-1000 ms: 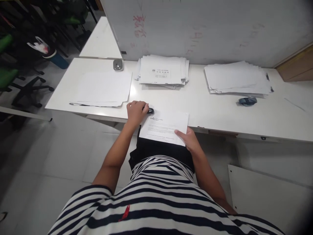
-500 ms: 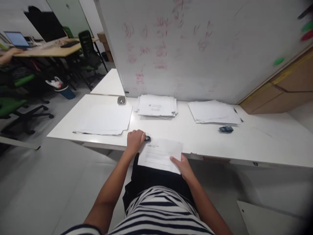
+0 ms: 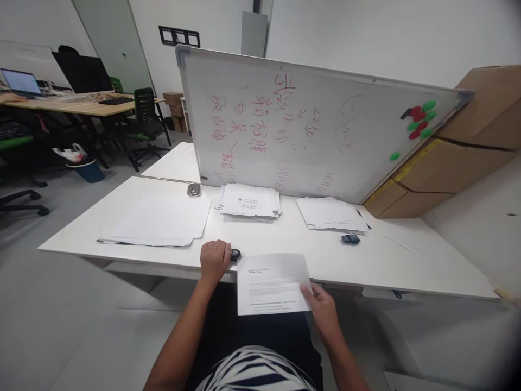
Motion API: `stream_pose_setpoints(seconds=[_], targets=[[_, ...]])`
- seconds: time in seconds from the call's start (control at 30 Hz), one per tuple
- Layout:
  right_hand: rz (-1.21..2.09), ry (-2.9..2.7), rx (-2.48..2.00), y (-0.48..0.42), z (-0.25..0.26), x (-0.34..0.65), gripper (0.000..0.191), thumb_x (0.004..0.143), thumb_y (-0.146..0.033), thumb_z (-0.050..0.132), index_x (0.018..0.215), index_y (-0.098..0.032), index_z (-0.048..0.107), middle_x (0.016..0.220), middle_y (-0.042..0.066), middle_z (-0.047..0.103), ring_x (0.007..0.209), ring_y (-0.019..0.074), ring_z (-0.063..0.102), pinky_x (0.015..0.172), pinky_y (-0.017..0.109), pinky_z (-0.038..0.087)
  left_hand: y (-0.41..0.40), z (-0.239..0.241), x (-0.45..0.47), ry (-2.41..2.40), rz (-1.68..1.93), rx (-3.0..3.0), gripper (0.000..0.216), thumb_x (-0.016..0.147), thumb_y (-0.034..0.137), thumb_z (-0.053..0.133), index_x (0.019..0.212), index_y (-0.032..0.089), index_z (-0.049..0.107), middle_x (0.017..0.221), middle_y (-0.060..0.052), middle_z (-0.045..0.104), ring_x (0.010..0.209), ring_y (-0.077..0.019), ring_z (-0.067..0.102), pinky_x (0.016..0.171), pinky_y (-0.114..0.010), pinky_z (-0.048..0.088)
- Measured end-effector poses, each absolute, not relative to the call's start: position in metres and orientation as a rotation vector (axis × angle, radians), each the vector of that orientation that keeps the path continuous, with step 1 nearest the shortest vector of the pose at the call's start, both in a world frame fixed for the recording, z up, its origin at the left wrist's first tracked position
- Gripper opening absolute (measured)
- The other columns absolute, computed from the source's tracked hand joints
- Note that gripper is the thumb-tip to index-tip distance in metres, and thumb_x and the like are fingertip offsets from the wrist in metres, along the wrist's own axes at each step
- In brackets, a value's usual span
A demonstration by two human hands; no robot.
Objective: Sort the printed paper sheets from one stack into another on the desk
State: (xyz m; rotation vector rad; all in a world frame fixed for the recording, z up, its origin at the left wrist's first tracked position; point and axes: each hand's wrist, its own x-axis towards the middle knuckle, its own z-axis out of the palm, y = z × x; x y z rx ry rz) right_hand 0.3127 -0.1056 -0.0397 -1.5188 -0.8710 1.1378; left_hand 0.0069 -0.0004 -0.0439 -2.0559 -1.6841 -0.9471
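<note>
My left hand (image 3: 215,260) is closed around a small black tool (image 3: 235,254) at the desk's front edge. Only the tool's rounded end with a grey oval shows; my fingers hide the rest, so its kind is unclear. Between thumb and fingers, my right hand (image 3: 321,307) pinches a printed sheet of paper (image 3: 272,288) by its right side. The sheet has "svb" at the top and lies partly over the desk edge, partly above my lap. Its left edge is close to the black tool, apart from it.
On the white desk (image 3: 260,239) are a wide paper pile (image 3: 158,222) at left, a middle stack (image 3: 248,202) and a right stack (image 3: 334,213). A small dark blue object (image 3: 350,239) and a silver-grey item (image 3: 194,189) lie nearby. Behind stand a whiteboard (image 3: 260,125) and cardboard boxes (image 3: 459,157).
My view has tilted up, showing more of the whiteboard. My right hand has raised the sheet slightly and moved it a little to the right of the black tool. My left hand keeps its grip.
</note>
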Motion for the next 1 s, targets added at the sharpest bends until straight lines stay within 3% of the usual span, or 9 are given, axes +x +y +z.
stream_pose_setpoints(seconds=[0.17, 0.4, 0.5, 0.63, 0.77, 0.87, 1.0], targets=[[0.8, -0.831, -1.389, -0.061, -0.004, 0.33, 0.039, 0.071, -0.046, 0.07, 0.096, -0.016, 0.068, 0.095, 0.007, 0.072, 0.085, 0.0221, 0.065, 0.08, 0.035, 0.052, 0.002, -0.045, 0.008, -1.723, -0.965, -2.025, 0.025, 0.09, 0.025, 0.045, 0.068, 0.02, 0.053, 0.065, -0.003, 0.057, 0.069, -0.0189, 0.05, 0.071, -0.035, 0.03], [0.559, -1.012, -1.437, 0.109, 0.019, 0.257, 0.053, 0.079, -0.034, 0.053, 0.128, -0.015, 0.047, 0.123, 0.014, 0.06, 0.104, 0.0219, 0.061, 0.09, 0.035, 0.047, 0.001, -0.043, 0.009, -1.764, -0.906, -2.033, 0.03, 0.093, 0.028, 0.04, 0.069, 0.02, 0.054, 0.068, -0.004, 0.059, 0.071, -0.0189, 0.052, 0.072, -0.035, 0.03], [0.384, -1.231, -1.721, 0.155, 0.013, 0.219, 0.054, 0.082, -0.027, 0.045, 0.135, -0.014, 0.04, 0.123, 0.017, 0.06, 0.114, 0.0269, 0.055, 0.101, 0.045, 0.037, 0.0, -0.041, 0.008, -1.791, -0.875, -2.054, 0.031, 0.094, 0.028, 0.038, 0.069, 0.02, 0.055, 0.07, -0.005, 0.06, 0.073, -0.0197, 0.053, 0.072, -0.036, 0.03], [0.005, -1.442, -1.914, 0.167, 0.0, 0.221, 0.064, 0.082, -0.02, 0.046, 0.143, -0.013, 0.028, 0.144, 0.02, 0.042, 0.137, 0.0297, 0.029, 0.109, 0.059, 0.014, 0.0, -0.041, 0.005, -1.781, -0.859, -2.078, 0.031, 0.094, 0.027, 0.037, 0.069, 0.02, 0.054, 0.07, -0.006, 0.06, 0.072, -0.0197, 0.052, 0.071, -0.036, 0.03], [-0.35, -1.487, -1.956, 0.151, -0.018, 0.285, 0.06, 0.087, -0.024, 0.044, 0.145, -0.016, 0.028, 0.155, 0.016, 0.023, 0.144, 0.0274, 0.011, 0.111, 0.058, 0.007, 0.001, -0.041, 0.003, -1.72, -0.844, -2.09, 0.03, 0.093, 0.027, 0.038, 0.068, 0.02, 0.052, 0.068, -0.005, 0.058, 0.07, -0.0195, 0.05, 0.071, -0.036, 0.03], [-0.278, -1.509, -2.099, 0.134, -0.034, 0.342, 0.061, 0.088, -0.034, 0.047, 0.144, -0.016, 0.031, 0.154, 0.017, 0.026, 0.143, 0.0312, 0.013, 0.109, 0.061, 0.01, 0.002, -0.039, 0.002, -1.698, -0.846, -2.098, 0.028, 0.093, 0.027, 0.039, 0.068, 0.021, 0.051, 0.066, -0.004, 0.057, 0.069, -0.0198, 0.049, 0.07, -0.036, 0.03], [-0.15, -1.471, -2.203, 0.122, -0.052, 0.375, 0.049, 0.091, -0.042, 0.04, 0.13, -0.015, 0.05, 0.142, 0.018, 0.046, 0.134, 0.0317, 0.033, 0.107, 0.062, 0.01, 0.004, -0.037, 0.002, -1.664, -0.857, -2.112, 0.027, 0.092, 0.025, 0.04, 0.068, 0.021, 0.05, 0.065, -0.004, 0.057, 0.068, -0.0201, 0.049, 0.069, -0.035, 0.029]])
